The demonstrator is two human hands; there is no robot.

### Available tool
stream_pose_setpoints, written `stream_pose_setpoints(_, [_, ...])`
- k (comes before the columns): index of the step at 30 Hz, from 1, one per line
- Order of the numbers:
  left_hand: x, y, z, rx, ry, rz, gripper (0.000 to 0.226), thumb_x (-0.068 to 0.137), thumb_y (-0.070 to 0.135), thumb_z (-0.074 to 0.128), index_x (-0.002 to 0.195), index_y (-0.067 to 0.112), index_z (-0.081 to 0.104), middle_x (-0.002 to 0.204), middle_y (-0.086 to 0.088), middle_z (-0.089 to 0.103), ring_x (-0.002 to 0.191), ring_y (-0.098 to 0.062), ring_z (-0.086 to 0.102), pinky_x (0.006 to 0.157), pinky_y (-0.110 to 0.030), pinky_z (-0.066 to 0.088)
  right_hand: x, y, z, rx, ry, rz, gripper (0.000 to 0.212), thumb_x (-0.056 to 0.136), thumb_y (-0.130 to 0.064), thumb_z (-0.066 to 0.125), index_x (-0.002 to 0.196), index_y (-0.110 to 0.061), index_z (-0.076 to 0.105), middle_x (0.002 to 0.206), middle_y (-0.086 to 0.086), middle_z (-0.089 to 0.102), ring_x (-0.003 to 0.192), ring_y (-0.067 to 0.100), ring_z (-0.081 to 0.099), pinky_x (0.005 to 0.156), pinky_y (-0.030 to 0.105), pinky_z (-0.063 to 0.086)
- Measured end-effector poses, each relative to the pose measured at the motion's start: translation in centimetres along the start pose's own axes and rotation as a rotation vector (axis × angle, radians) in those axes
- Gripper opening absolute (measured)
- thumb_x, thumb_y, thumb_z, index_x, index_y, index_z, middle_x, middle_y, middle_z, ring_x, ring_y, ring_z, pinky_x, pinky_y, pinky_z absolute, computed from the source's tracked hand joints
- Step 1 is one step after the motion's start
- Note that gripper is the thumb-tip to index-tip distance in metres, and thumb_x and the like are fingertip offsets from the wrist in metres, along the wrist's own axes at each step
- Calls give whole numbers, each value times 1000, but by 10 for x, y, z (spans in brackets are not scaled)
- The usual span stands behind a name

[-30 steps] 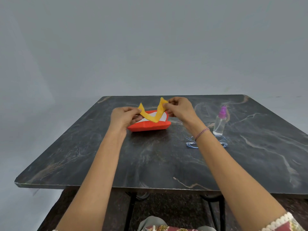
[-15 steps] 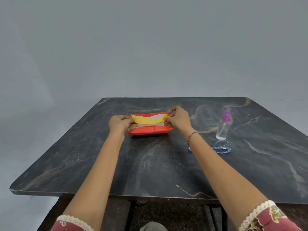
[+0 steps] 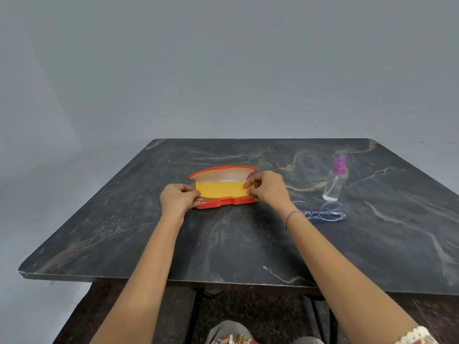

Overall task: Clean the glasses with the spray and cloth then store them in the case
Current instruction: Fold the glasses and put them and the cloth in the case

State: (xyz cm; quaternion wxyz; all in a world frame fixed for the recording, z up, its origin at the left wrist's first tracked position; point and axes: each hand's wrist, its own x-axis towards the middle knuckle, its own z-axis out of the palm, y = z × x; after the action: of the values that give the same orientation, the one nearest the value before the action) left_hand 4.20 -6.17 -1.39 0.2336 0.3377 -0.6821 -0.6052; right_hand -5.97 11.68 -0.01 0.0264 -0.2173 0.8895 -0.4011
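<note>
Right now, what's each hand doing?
Left hand: closed, pinching the left end of the yellow cloth.
Right hand: closed, pinching the cloth's right end.

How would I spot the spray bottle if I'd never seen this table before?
Look at the dark marbled table, toward its far right side. Beyond the clear blue-framed glasses stands the spray bottle, upright and untouched. It is the only tall thing there: small, see-through, with a purple spray top.

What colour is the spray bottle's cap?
Purple, on a clear spray bottle with its cap upright; the head view shows it, behind the glasses.
</note>
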Motion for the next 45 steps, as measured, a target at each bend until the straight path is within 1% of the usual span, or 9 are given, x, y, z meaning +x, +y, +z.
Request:
stream_pose_setpoints(5, [-6, -3, 0, 155, 96, 88, 26, 76, 0, 67, 56, 16, 63, 61, -4, 66, 40, -3, 60, 70, -29, 57, -6, -1, 3, -165, 20, -32, 17, 82, -7, 65, 91, -18, 75, 94, 3, 66, 92, 19, 62, 82, 26, 46])
stream_pose_setpoints(10, [-13, -2, 2, 148, 95, 58, 19, 77, 5, 66, 60, 15, 63, 60, -5, 66, 56, -16, 67, 81, -38, 57, -9, -4, 4, -271, 26, -69, 22, 87, -3, 58, 97, -13, 74, 107, 8, 68, 101, 24, 61, 96, 32, 45])
stream_pose_setpoints(15, [-16, -3, 5, 329, 96, 105, 16, 74, 13, 68, 60, 18, 62, 59, 0, 64, 60, -16, 68, 80, -36, 57, -8, 0, 9, -369, 6, -68, 26, 88, -5, 51, 98, -11, 73, 106, 12, 69, 100, 27, 62, 93, 34, 48])
stream_pose_setpoints(22, [-18, -2, 8, 507, 149, 196, 18, 69, 13, 71, 61, 25, 61, 77, -3, 70, 77, -25, 68, 78, -39, 56, -10, 0, 10, -444, 9, -100, 27, 90, -5, 51, 109, -12, 69, 117, 13, 63, 105, 29, 60, 93, 38, 48])
stream_pose_setpoints(24, [-19, -1, 7, 551, 159, 226, 11, 70, 17, 74, 71, 23, 64, 87, -1, 70, 84, -23, 66, 78, -36, 55, -9, 2, 9, -444, 24, -108, 27, 89, -4, 54, 110, -12, 69, 119, 14, 61, 105, 30, 60, 93, 38, 47])
stream_pose_setpoints(27, [-18, -2, 5, 629, 164, 250, 25, 69, 25, 79, 91, 21, 68, 100, -4, 66, 94, -24, 62, 74, -36, 52, -9, 4, 6, -456, 29, -87, 25, 89, -4, 56, 111, -8, 67, 116, 14, 61, 103, 31, 60, 91, 37, 47])
stream_pose_setpoints(33, [-20, -1, 7, 608, 86, 242, 34, 64, 26, 83, 95, 20, 68, 101, -4, 66, 96, -23, 63, 82, -41, 54, -10, 5, -1, -490, 4, -67, 27, 86, 0, 54, 107, -8, 68, 110, 14, 64, 99, 31, 62, 88, 37, 51])
stream_pose_setpoints(38, [-23, -4, 5, 513, 98, 217, 21, 67, 23, 81, 83, 23, 67, 92, 0, 68, 94, -19, 63, 85, -41, 52, -11, 5, -5, -449, -13, -42, 26, 84, 0, 54, 104, -9, 70, 108, 13, 66, 97, 30, 62, 85, 35, 52])
stream_pose_setpoints(45, [-27, -6, 2, 460, 142, 226, 13, 69, 21, 79, 74, 23, 67, 86, 0, 68, 87, -19, 63, 80, -36, 52, -22, 0, -20, -334, -30, -38, 16, 84, -8, 65, 97, -9, 73, 104, 9, 69, 100, 23, 62, 91, 30, 48])
